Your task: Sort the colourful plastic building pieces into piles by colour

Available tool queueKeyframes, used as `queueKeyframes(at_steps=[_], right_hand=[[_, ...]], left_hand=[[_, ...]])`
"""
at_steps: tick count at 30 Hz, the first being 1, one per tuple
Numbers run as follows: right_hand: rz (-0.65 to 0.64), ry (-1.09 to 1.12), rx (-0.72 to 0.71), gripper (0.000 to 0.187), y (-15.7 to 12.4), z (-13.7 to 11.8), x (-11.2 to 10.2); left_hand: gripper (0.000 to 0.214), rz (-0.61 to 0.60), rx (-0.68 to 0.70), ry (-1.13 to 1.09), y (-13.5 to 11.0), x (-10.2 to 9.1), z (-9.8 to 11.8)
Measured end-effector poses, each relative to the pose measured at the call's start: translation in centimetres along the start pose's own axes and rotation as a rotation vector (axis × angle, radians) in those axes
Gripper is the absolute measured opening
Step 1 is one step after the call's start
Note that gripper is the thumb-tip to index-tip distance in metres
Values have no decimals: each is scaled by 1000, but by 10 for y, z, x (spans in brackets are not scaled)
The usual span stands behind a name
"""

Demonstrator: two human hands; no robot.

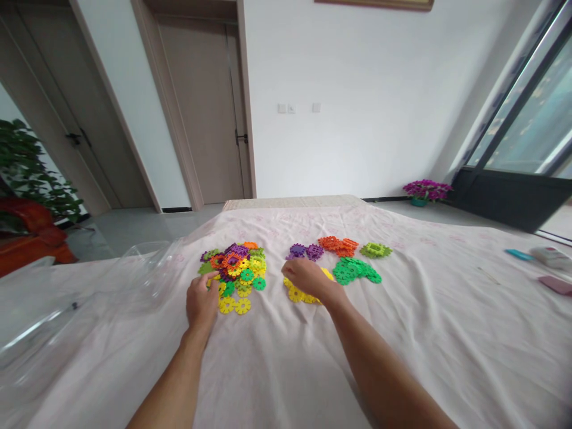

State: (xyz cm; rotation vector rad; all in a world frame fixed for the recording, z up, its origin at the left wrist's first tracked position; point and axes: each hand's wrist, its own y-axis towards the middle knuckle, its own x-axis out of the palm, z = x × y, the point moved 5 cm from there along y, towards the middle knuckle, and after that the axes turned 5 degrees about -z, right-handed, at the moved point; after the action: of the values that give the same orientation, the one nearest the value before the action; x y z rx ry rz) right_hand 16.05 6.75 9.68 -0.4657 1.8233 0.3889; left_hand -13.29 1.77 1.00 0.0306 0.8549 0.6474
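A mixed heap of plastic snowflake pieces in several colours lies on the pink sheet. My left hand rests at the heap's near left edge, fingers curled, forefinger touching a piece. My right hand lies closed over a small yellow pile, fingers bent down onto it. Beyond it lie sorted groups: purple pieces, orange pieces, a dark green pile and light green pieces.
A clear plastic bag lies at the left of the bed. Small items, a teal one, a white one and a dark red one, sit at the right edge. Doors, a plant and a flower pot stand beyond.
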Motion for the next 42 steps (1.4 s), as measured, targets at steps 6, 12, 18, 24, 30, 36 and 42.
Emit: queueKeyframes(at_steps=[6,12,18,24,30,36,42], right_hand=[[-50,24,-201,25,-7,-53,57],[49,83,-169,25,-13,-50,84],[47,46,-162,28,-14,-52,84],[54,-16,-128,32,-15,-53,87],[85,-39,-90,32,-17,-52,89],[97,-75,-55,31,-17,-54,89],[114,-82,-34,31,-16,-54,89]], left_hand=[[43,102,-20,35,-2,-7,-1],[52,32,-17,163,-1,-1,8],[56,-72,10,301,-2,7,14],[57,-104,5,336,-5,9,14],[64,-170,48,385,-11,16,13],[67,-214,113,452,-23,22,13],[71,-207,186,541,-31,26,16]])
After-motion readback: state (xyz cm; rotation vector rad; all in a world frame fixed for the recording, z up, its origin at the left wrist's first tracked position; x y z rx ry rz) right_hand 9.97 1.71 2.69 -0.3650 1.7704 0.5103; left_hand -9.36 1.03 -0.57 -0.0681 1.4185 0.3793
